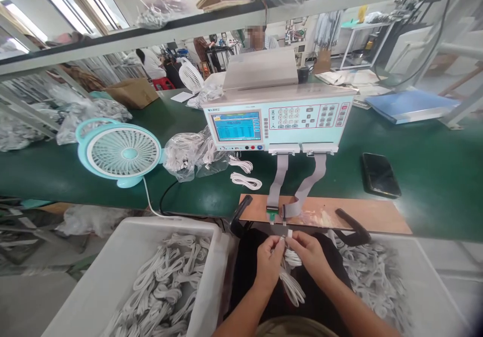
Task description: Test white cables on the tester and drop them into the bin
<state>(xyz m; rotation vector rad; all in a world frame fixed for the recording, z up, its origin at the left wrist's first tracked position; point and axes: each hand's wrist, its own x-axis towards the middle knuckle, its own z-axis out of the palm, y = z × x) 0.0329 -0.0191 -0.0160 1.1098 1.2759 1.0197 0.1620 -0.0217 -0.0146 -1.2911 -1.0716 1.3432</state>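
Note:
Over my lap, my left hand [269, 257] pinches one end of a white coiled cable [292, 287]. Fingers closed, my right hand [311, 252] grips the same cable near a white plug [290, 233] that sticks up between the thumbs. The coil hangs below both hands. Just beyond the fingertips, a green connector board [272, 215] and a second small connector [284, 221] sit at the edge of a wooden board [320, 211]. Grey ribbon cables [278, 181] run from them up to a tester [279, 118] with a lit blue screen.
White bins of coiled cables stand at left [217, 256] and right [426, 271]. Black clamps [241, 215] hold the board. A turquoise fan [126, 151], bagged cables [183, 153], loose coils [246, 181], a phone [381, 175] and a blue folder [411, 105] lie on the green table.

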